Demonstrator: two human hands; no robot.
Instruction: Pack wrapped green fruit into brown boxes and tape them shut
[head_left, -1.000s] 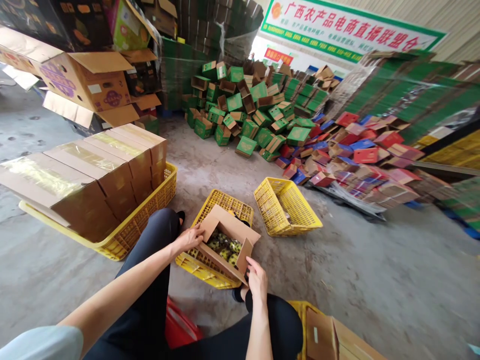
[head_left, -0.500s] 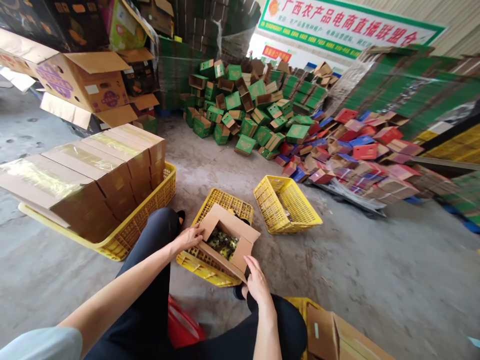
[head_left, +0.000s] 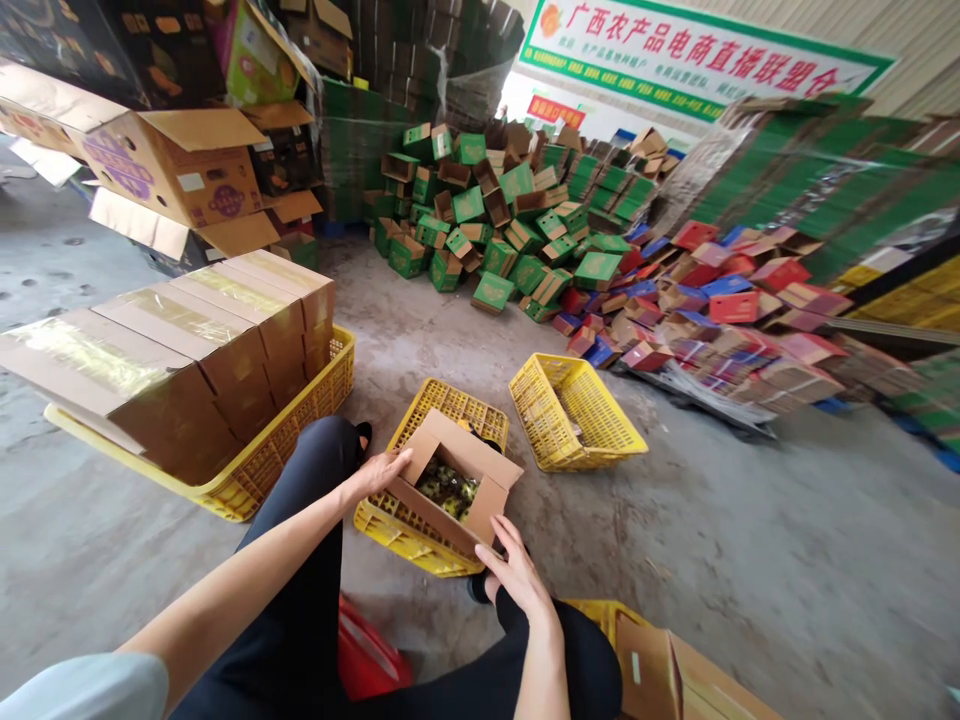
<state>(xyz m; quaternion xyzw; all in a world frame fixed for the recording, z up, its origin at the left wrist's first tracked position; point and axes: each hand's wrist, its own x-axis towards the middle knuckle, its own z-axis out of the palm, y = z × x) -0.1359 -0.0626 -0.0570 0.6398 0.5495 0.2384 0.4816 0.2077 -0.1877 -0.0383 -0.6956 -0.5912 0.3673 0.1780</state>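
An open cardboard box (head_left: 490, 462) sits tilted on an upturned yellow plastic crate (head_left: 409, 540) between my legs. Inside it lie several small yellow-green items (head_left: 448, 487), which look like fruit in clear wrapping. My left hand (head_left: 379, 473) grips the left corner of the box, thumb on top, other fingers partly hidden. At the near right corner, my right hand (head_left: 517, 572) has its thumb and fingers spread, touching the box's side. Something dark, too hidden to name, shows behind the box.
A big yellow crate (head_left: 225, 497) of taped cartons (head_left: 187, 325) stands left. Another yellow crate (head_left: 576, 412) is ahead right. A carton (head_left: 656, 665) sits by my right knee, a red object (head_left: 367, 650) between my legs. Green boxes (head_left: 491, 291) and red-blue boxes (head_left: 731, 305) lie heaped beyond.
My right hand's thumb and fingers have spread apart at the box's near right corner. My left hand has shifted slightly along its left edge. The box stays in place.
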